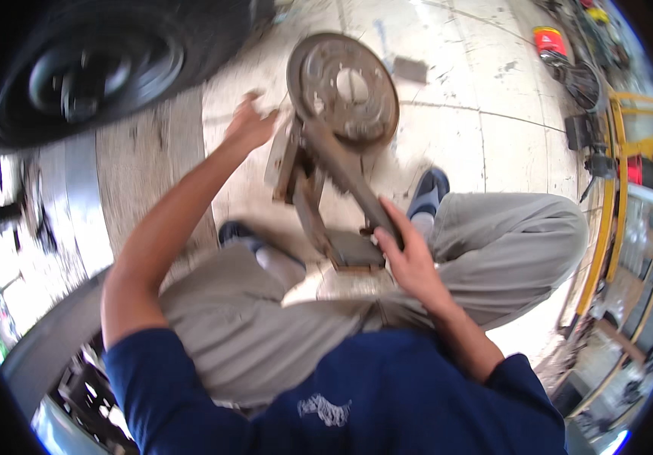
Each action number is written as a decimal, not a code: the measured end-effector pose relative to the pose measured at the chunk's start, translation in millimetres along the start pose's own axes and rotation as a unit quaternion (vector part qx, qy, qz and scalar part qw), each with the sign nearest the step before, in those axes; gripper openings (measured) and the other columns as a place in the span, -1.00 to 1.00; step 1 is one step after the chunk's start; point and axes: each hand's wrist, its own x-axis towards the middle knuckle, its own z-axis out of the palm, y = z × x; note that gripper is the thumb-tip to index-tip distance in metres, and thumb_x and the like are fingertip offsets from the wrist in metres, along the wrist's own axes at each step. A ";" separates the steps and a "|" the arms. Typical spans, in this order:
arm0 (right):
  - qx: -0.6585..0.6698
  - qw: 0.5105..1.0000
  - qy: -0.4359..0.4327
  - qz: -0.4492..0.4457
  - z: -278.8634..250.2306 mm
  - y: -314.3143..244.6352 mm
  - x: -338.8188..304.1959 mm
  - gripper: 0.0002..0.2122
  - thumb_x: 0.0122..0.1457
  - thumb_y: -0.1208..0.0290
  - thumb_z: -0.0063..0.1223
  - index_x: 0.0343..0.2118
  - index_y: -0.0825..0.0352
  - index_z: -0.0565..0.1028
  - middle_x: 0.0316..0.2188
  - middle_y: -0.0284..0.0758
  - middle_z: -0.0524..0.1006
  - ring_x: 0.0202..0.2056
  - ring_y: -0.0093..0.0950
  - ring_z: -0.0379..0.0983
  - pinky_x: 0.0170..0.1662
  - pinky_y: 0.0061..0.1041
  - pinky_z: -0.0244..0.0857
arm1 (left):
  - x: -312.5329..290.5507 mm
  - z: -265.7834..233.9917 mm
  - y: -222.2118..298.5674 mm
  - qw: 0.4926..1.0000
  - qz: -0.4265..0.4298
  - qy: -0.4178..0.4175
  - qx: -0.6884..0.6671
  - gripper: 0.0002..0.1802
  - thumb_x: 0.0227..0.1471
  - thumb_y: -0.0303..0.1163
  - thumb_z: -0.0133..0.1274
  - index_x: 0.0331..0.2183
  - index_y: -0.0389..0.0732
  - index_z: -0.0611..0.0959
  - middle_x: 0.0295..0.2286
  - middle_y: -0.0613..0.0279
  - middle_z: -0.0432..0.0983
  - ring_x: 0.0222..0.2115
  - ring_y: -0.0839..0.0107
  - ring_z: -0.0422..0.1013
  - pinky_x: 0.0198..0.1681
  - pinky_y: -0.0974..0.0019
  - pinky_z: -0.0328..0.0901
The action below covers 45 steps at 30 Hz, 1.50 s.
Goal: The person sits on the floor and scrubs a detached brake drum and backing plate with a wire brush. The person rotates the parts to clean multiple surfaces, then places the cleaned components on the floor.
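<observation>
Between my knees stands a rusty metal suspension arm (341,163), a dark bar joined to brackets below it. At its far end sits a round brown brake backing plate (319,72) with a hole through its middle. My right hand (410,258) is wrapped round the bar's near end. To the left of the round plate, my left hand (250,127) is raised with fingers apart, holding nothing; motion blurs it a little. Whether its fingertips touch the part I cannot tell.
A dark wheel (87,72) under a vehicle body is at the upper left. On the tiled floor (508,144) beyond the plate lies a small grey block (410,70). A yellow metal frame (610,212) and a red can (548,42) stand along the right.
</observation>
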 end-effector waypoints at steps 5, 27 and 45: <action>0.209 0.972 0.071 0.077 20.2 8.9 7.7 -0.50 0.37 0.43 -0.06 0.33 0.40 0.17 0.06 -0.09 0.48 0.05 -0.41 0.43 0.15 -0.47 0.25 | 46.8 -67.2 75.0 0.967 0.150 0.140 0.153 -0.22 0.16 0.28 -0.07 0.15 -0.15 0.37 0.05 -0.08 0.42 0.02 -0.03 0.44 0.01 -0.04 0.39; 0.301 0.917 0.251 0.076 -27.4 5.4 20.8 -0.50 0.45 0.25 -0.19 0.35 0.33 0.09 -0.13 -0.27 0.52 -0.03 -0.45 0.50 0.08 -0.44 0.35 | -117.0 136.9 55.6 0.668 0.479 -0.507 0.259 -0.20 0.12 0.33 -0.07 0.12 -0.11 0.53 -0.22 0.10 0.63 -0.07 0.15 0.49 0.11 0.07 0.23; -0.114 0.923 0.367 -0.012 -24.5 98.0 96.0 -0.63 0.27 0.48 0.01 0.14 0.06 0.48 -0.01 -0.07 0.34 0.00 -0.14 0.36 0.12 -0.25 0.23 | -132.5 196.6 13.7 0.661 0.604 -0.317 0.312 -0.87 0.01 -0.23 0.03 -0.42 -0.04 0.59 -0.54 0.32 0.57 -0.41 0.30 0.55 -0.32 0.18 0.33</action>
